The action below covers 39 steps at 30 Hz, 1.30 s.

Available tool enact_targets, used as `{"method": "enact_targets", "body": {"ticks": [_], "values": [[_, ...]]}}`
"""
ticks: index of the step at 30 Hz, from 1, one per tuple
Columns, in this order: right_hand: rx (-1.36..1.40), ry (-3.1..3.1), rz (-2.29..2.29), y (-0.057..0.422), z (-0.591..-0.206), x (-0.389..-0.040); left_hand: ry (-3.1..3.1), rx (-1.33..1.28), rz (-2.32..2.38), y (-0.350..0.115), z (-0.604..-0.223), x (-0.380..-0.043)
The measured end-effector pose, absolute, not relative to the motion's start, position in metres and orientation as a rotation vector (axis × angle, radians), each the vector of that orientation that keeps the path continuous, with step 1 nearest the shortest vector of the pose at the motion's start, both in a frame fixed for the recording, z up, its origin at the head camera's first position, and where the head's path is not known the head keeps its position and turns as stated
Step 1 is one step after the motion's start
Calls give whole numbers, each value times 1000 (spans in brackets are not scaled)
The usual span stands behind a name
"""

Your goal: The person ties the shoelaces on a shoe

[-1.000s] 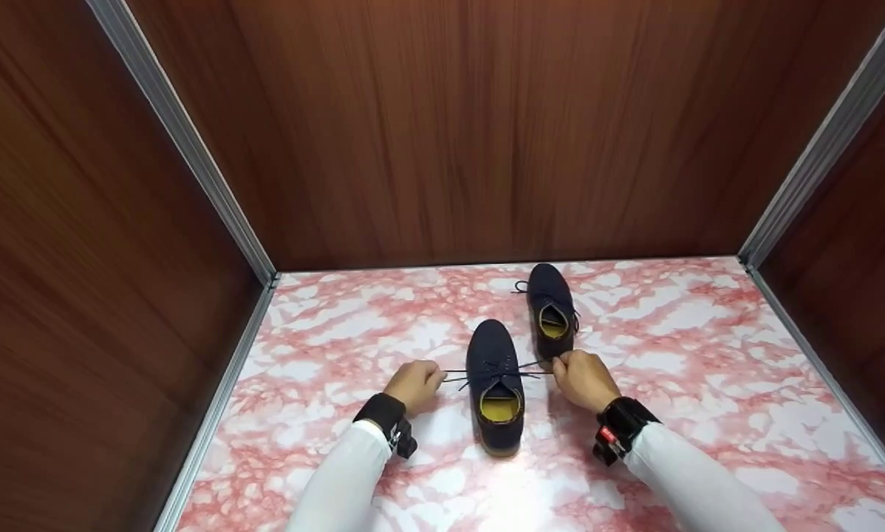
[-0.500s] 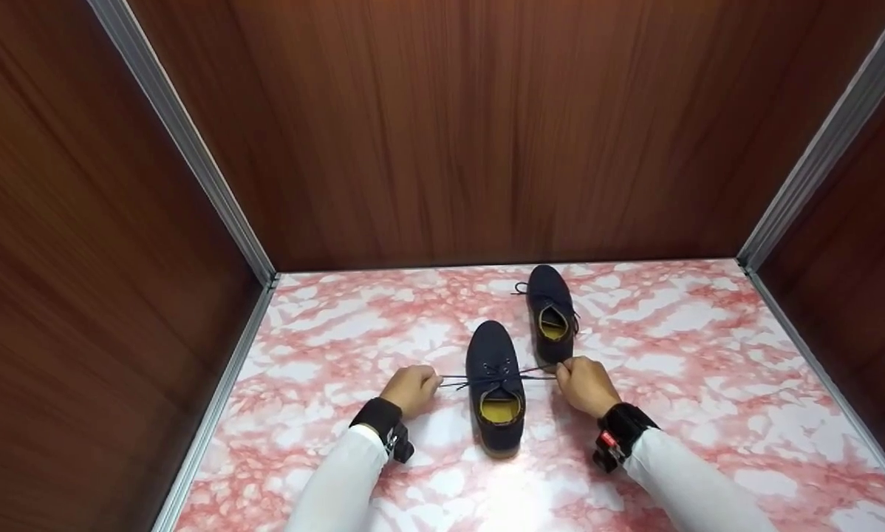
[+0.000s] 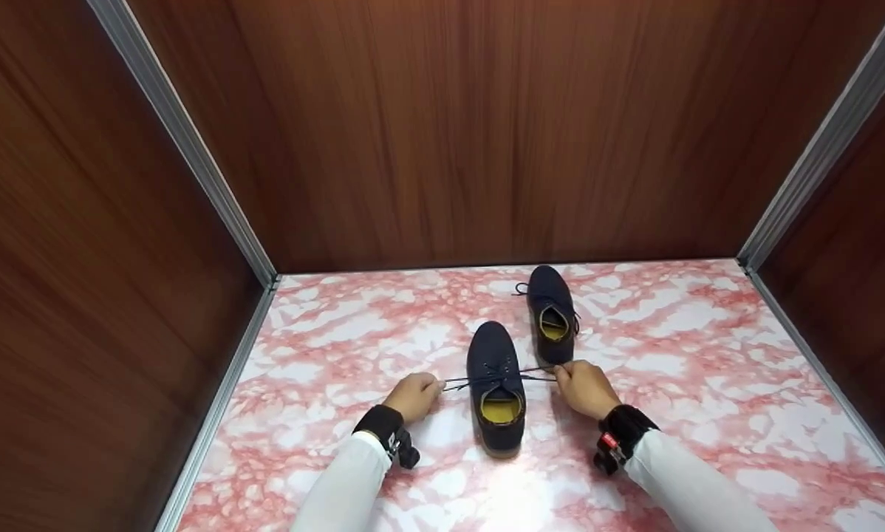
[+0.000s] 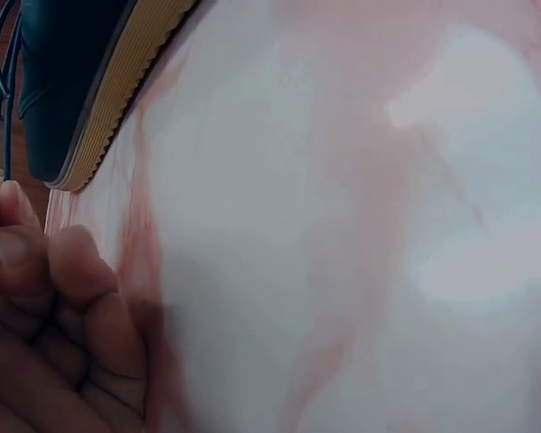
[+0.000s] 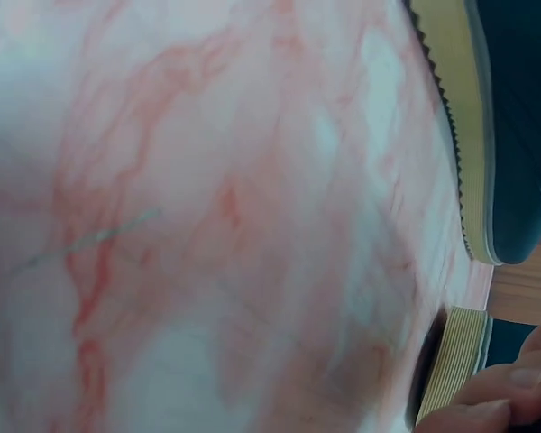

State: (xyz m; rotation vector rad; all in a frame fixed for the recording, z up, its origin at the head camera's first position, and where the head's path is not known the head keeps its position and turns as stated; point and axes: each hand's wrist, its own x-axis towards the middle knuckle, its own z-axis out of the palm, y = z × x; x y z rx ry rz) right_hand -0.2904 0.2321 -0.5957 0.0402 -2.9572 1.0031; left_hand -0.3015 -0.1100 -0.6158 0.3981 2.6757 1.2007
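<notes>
A dark navy lace-up shoe point(image 3: 491, 347) with a yellow insole stands upright on the pink-and-white marbled surface, its toe pointing away. My left hand point(image 3: 415, 397) is left of it, pinching dark shoelace strands point(image 3: 457, 383) between thumb and fingers. On the other side, my right hand point(image 3: 587, 389) pinches the strands that run to the right. The laces stretch across the shoe, crossing at a small knot over the tongue. In the left wrist view, curled fingers point(image 4: 81, 271) hold the lace point(image 4: 9, 126). The right wrist view shows only some fingertips point(image 5: 514, 392).
A matching shoe point(image 3: 549, 292) stands farther back on the right, with a lace loop out to its left; its heel is close to my right hand. Brown wood-grain panels point(image 3: 442, 133) with grey metal edging surround the marbled surface point(image 3: 324, 332) at the back and sides.
Both hands have shifted slightly toward me, still holding the laces, and the lace crossing sits a little nearer the shoe's opening. The shoes have barely moved.
</notes>
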Motion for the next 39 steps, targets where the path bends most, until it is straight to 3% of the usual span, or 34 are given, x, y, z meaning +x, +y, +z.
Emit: {"method": "enact_targets", "body": {"ticks": [15,39], "values": [[1,-2964,1155,234,-608,-288,2680,482,1165,-108,-618,-302],[-113,-2933,1337,234,-611,-283,2435,228,1574,-108,-622,-296]]}}
